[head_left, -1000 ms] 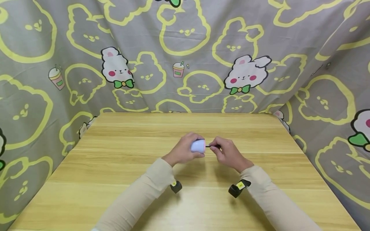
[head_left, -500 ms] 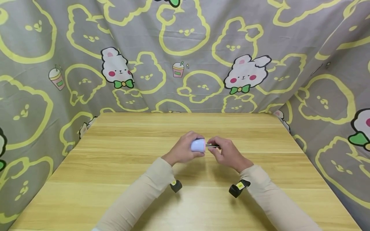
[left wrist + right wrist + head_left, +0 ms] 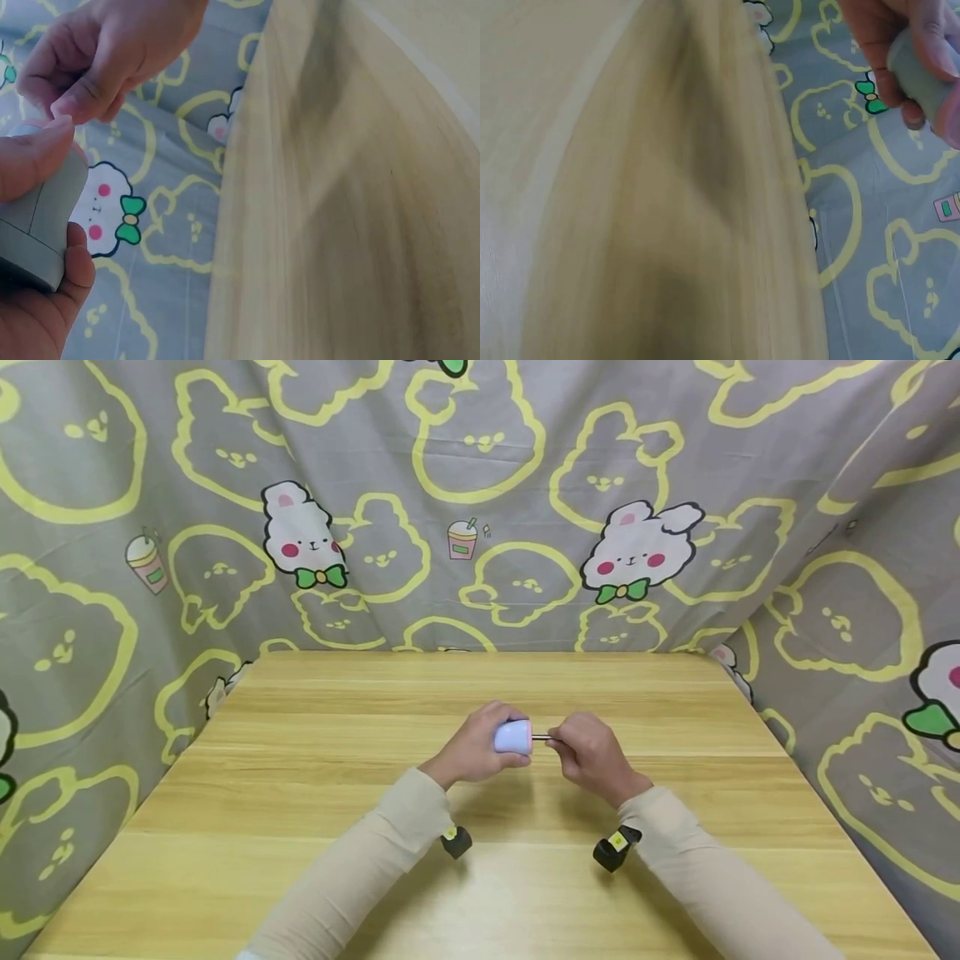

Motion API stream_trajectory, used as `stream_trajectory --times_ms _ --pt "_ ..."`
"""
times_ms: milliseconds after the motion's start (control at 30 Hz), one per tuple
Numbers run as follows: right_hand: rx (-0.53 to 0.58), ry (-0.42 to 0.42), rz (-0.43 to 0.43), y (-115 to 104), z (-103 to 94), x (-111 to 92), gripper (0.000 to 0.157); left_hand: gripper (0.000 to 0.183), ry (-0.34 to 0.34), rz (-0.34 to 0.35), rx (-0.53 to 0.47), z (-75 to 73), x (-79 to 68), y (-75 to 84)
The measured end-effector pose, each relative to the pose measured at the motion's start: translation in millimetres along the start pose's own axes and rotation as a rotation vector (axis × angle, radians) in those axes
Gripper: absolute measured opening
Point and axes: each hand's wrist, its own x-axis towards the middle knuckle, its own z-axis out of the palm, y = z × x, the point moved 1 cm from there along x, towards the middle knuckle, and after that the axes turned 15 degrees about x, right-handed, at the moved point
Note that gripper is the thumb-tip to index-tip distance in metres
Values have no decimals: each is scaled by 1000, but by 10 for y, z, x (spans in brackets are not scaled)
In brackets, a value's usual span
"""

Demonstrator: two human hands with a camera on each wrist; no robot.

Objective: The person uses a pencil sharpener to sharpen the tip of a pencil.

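Observation:
My left hand [image 3: 471,750] grips a small pale-blue flared body [image 3: 512,737] with a pink rim at its right end, above the table. From the pink end a thin dark, shiny rod [image 3: 541,737] points right. My right hand [image 3: 594,753] pinches the rod's outer part between thumb and curled fingers, which hide the rest of it. In the left wrist view, the flared body [image 3: 46,201] looks grey, with a seam and a wider base, under my left thumb. The right wrist view shows the same body [image 3: 922,79] at the upper right, held by my left hand; my right hand is out of that view.
A light wooden table [image 3: 337,852] lies beneath both hands. Grey cloth [image 3: 517,460] with yellow outlines and rabbit faces hangs behind it and at both sides. Black cameras [image 3: 456,842] are strapped below the wrists.
My right hand has turned about the rod, and its fingers are more curled now. The rod between the hands changes from dark to shinier. My left hand and the flared body hold almost still.

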Motion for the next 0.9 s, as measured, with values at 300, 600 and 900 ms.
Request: stream_trajectory --times_ms 300,600,900 --pt "58 20 108 -63 3 117 28 48 74 36 24 20 -2 15" --pt "312 -107 717 -188 -94 340 30 48 214 168 74 43 -13 -23" --pt "281 -180 581 -189 -120 326 8 49 72 51 -2 -5 28 -62"
